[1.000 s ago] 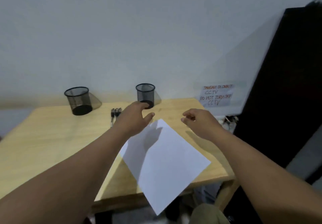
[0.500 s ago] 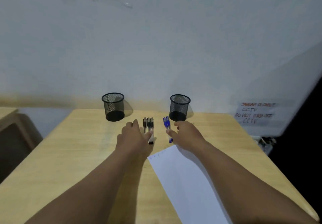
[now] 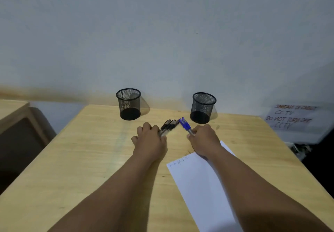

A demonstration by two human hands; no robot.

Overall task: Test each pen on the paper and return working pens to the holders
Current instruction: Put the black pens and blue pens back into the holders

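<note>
Two black mesh holders stand at the back of the wooden table [image 3: 90, 159]: the left holder [image 3: 128, 103] and the right holder [image 3: 203, 107], both looking empty. My left hand [image 3: 150, 141] is closed on a bunch of black-capped pens [image 3: 169, 125] whose caps point up and to the right. My right hand [image 3: 204, 140] is closed on blue-capped pens [image 3: 185, 124] whose caps point up and to the left. The two bunches nearly meet between the holders. A white sheet of paper [image 3: 202, 192] lies under my right forearm, with faint scribbles near its top edge.
A white wall rises right behind the table. A handwritten paper sign [image 3: 291, 117] hangs low on the wall at the right. Another wooden table [image 3: 12, 109] stands to the left across a gap. Dark space lies past the table's right edge.
The view has swung down and left onto the table. Both hands went from hovering over the paper to the pens; each has gathered its bunch and tilted it inward.
</note>
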